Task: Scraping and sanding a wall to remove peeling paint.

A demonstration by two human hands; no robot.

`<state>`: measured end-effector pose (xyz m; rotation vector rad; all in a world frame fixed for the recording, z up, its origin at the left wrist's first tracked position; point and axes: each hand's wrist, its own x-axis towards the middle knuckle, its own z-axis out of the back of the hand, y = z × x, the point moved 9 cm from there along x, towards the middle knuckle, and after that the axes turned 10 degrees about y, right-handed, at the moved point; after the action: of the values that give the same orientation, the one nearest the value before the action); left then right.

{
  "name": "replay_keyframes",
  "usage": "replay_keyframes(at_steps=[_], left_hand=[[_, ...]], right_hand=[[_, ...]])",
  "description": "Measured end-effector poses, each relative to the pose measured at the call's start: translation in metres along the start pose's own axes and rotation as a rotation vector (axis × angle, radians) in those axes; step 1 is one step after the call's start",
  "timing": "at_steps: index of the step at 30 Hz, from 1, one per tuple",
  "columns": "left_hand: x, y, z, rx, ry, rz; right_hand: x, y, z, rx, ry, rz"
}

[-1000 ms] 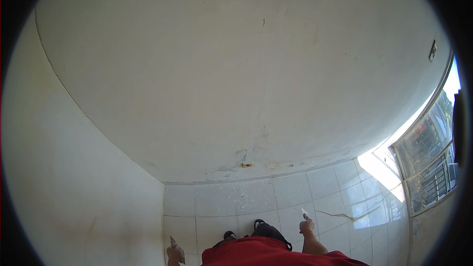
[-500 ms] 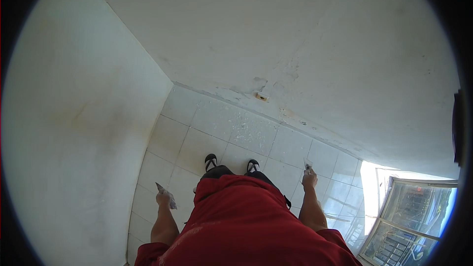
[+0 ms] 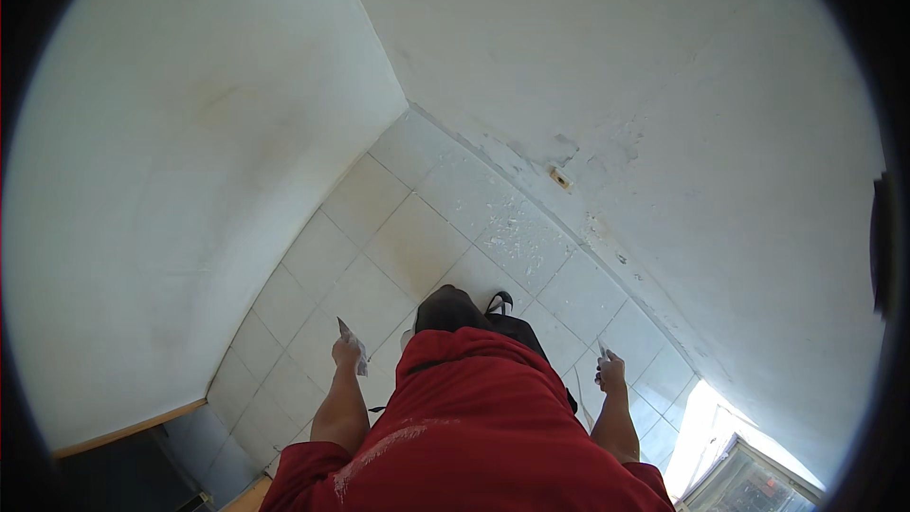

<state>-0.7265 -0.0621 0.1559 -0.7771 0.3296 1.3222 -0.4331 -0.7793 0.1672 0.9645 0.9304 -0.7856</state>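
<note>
Down at my left side, my left hand (image 3: 344, 353) grips a pointed scraper (image 3: 343, 326), together with some crumpled pale material (image 3: 359, 366). On the other side, my right hand (image 3: 611, 370) is closed on a small metal scraper (image 3: 603, 346). Both are held out over the tiled floor. My red shirt (image 3: 483, 427) has a whitish smear on its left part, and a dark-clothed leg (image 3: 445, 305) is bent forward in front of it.
White walls (image 3: 190, 133) meet in a corner ahead. Flakes (image 3: 517, 242) lie by the right wall, below a small socket box (image 3: 559, 177). A wood-framed opening (image 3: 133, 436) is at lower left; a window (image 3: 749, 484) is at lower right.
My view has tipped down and turned left, bringing in the wooden opening. My left leg has moved forward and up. Both hands keep their holds on the scrapers.
</note>
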Motion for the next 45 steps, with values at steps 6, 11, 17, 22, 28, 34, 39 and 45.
replay_keyframes(at_steps=[6, 11, 17, 22, 28, 34, 39, 45], left_hand=[[0.014, 0.001, -0.014, -0.022, 0.011, 0.06], [0.025, -0.073, -0.003, -0.102, -0.035, -0.206], [0.049, -0.073, 0.015, -0.218, 0.021, -0.245], [0.052, -0.012, -0.003, -0.074, 0.033, -0.132], [0.05, 0.047, -0.022, -0.001, 0.102, -0.027], [0.026, 0.043, -0.005, -0.054, 0.167, 0.014], [0.015, 0.036, 0.011, -0.06, 0.16, 0.007], [0.009, 0.05, 0.003, -0.145, 0.152, 0.002]], right_hand=[[-0.014, 0.056, -0.011, -0.114, -0.144, 0.23], [-0.017, 0.011, -0.012, -0.165, -0.258, 0.15], [-0.033, -0.034, -0.041, -0.095, -0.076, 0.028], [-0.048, -0.023, -0.065, 0.005, -0.069, 0.06], [-0.069, -0.009, -0.078, -0.064, -0.125, 0.13], [-0.082, -0.028, -0.065, -0.187, -0.267, 0.082], [-0.074, -0.034, -0.05, -0.259, -0.264, 0.056], [-0.047, -0.028, -0.04, -0.067, -0.17, 0.02]])
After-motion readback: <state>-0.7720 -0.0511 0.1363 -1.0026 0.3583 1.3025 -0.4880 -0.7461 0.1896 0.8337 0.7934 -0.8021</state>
